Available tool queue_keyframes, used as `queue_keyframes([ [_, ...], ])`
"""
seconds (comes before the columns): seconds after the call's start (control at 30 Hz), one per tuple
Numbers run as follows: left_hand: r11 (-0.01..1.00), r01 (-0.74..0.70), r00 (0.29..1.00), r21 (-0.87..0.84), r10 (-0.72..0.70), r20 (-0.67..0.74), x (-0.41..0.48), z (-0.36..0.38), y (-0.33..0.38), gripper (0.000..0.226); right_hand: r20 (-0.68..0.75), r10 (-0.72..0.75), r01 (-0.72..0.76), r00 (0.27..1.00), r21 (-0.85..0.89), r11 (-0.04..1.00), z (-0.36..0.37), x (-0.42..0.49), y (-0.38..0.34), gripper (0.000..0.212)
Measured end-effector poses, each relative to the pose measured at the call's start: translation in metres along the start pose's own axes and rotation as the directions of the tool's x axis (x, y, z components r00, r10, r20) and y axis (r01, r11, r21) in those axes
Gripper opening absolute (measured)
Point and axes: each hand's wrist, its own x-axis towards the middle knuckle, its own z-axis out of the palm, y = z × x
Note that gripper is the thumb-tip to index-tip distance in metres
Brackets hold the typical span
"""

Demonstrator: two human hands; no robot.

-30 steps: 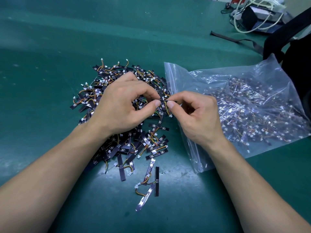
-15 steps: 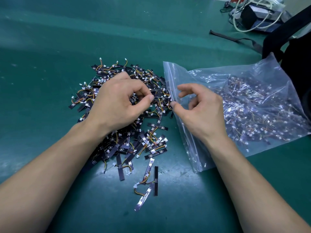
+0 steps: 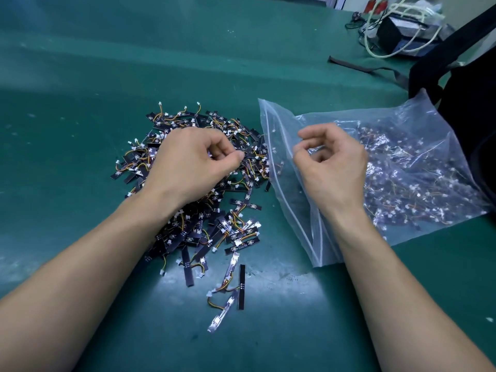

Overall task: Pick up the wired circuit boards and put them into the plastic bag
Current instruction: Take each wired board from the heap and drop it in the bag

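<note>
My left grip point(image 3: 193, 162) curls onto the heap of wired circuit boards point(image 3: 214, 218) in the middle of the bench point(image 3: 80, 103); whether it pinches one I cannot tell. My right grip point(image 3: 330, 162) hangs loose and empty over the mouth of the plastic bag point(image 3: 429, 124), nearer the right edge.

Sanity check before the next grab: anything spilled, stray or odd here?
A few wired circuit boards lie loose on the green mat, just nearer the camera than the main pile. Nothing else stands out.

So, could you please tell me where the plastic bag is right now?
In the head view, the plastic bag lies on the green table, right of the pile of wired circuit boards, beneath the right hand, with a black backpack behind it.
</note>
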Motion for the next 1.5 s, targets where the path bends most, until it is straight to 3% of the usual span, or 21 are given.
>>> queue_keyframes([
  [0.33, 0.972, 0.216, 0.969, -0.090, -0.203, 0.140, 0.030, 0.053, 0.050, 0.029, -0.098, -0.086, 0.095, 0.991, 0.084, 0.992, -0.006, -0.002, -0.008, 0.019],
  [0.5, 0.970, 0.207, 0.940, -0.126, -0.161, 0.301, 0.034, 0.072, 0.055, 0.053, -0.095, -0.093, 0.102, 0.991, 0.097, 0.990, -0.006, -0.002, -0.006, 0.022],
  [0.67, 0.981, 0.159, 0.970, -0.109, -0.135, 0.204, 0.030, 0.044, 0.035, 0.017, -0.025, -0.084, 0.085, 0.996, 0.059, 0.995, -0.003, -0.002, -0.003, 0.022],
  [0.9, 0.991, 0.101, 0.994, 0.090, -0.103, 0.022, 0.019, -0.004, -0.003, 0.010, 0.165, -0.037, 0.054, 0.986, -0.102, 0.993, 0.006, -0.004, 0.005, 0.020],
  [1.1, 0.963, -0.007, 0.999, 0.270, 0.018, -0.042, 0.011, -0.006, -0.020, 0.013, 0.359, 0.047, 0.063, 0.932, -0.290, 0.955, 0.011, -0.007, 0.011, 0.014],
  [1.2, 0.944, 0.008, 0.993, 0.329, 0.031, -0.114, 0.014, -0.013, -0.030, 0.022, 0.351, 0.060, 0.052, 0.934, -0.299, 0.953, 0.011, -0.007, 0.010, 0.012],
  [1.4, 0.917, 0.024, 0.999, 0.398, -0.002, -0.054, 0.015, -0.010, -0.038, 0.038, 0.346, 0.066, 0.044, 0.936, -0.299, 0.953, 0.012, -0.008, 0.007, 0.011],
  [1.5, 0.915, 0.013, 0.998, 0.403, 0.012, -0.060, 0.016, -0.008, -0.039, 0.036, 0.351, 0.071, 0.042, 0.934, -0.305, 0.952, 0.011, -0.008, 0.007, 0.011],
])
